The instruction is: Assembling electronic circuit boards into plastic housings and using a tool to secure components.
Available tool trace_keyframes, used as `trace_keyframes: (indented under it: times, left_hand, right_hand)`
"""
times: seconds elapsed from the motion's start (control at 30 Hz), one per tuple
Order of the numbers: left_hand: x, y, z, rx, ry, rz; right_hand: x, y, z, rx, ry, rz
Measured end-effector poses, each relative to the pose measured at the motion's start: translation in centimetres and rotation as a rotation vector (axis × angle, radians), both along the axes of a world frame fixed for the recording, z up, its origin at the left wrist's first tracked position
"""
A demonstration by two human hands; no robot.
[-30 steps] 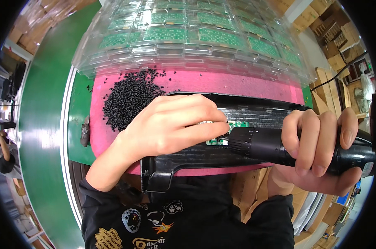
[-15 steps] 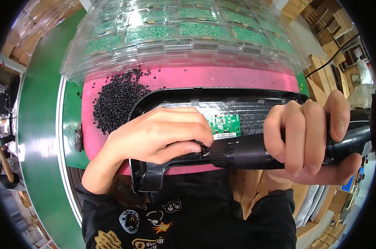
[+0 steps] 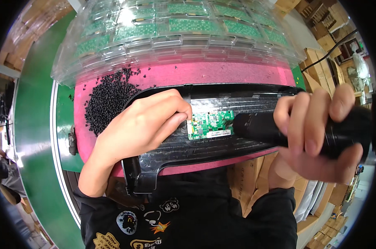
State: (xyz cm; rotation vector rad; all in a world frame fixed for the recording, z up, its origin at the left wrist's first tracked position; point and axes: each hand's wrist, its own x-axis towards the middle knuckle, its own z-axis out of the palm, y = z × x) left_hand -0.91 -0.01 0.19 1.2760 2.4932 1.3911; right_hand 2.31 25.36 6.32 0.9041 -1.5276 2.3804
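Note:
My right hand [image 3: 310,124] wraps round a black electric screwdriver [image 3: 260,126], lying nearly level. Its blurred tip is over the right end of a green circuit board [image 3: 210,126]. The board lies inside a long black plastic housing [image 3: 171,159]. My left hand [image 3: 144,122] reaches over the housing's left part. Its thumb and forefinger are pinched together at the board's left end; whatever they hold, if anything, is hidden. Left of the housing, a heap of small black screws [image 3: 107,101] is spread on a pink mat [image 3: 221,72].
Stacked clear plastic trays [image 3: 188,39] with green boards stand behind the mat. A green table surface [image 3: 36,124] runs along the left. Cardboard boxes [image 3: 250,178] are below the mat's front edge and at the right. A black cable [image 3: 331,52] hangs at the right.
My left hand has moved away from the screwdriver's tip to the board's left end. The screwdriver has shifted right and up, uncovering more of the board.

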Motion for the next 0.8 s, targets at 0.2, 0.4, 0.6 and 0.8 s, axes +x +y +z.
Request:
trace_keyframes:
  times: [0.2, 0.4, 0.6, 0.8]
  left_hand:
    - [0.3, 0.4, -0.6, -0.071, -0.069, 0.070]
    - [0.0, 0.4, -0.8, -0.105, -0.069, 0.014]
    - [0.1, 0.5, -0.8, -0.106, 0.017, -0.051]
    - [0.1, 0.6, -0.7, -0.161, 0.091, -0.036]
  right_hand:
    - [-1.6, 0.4, -1.7, 0.135, -0.061, -0.155]
    - [-2.2, 0.2, -2.6, 0.104, -0.069, -0.184]
    - [-2.6, 0.5, -3.1, 0.122, -0.096, -0.178]
    - [-3.3, 0.6, -3.0, 0.167, -0.127, -0.142]
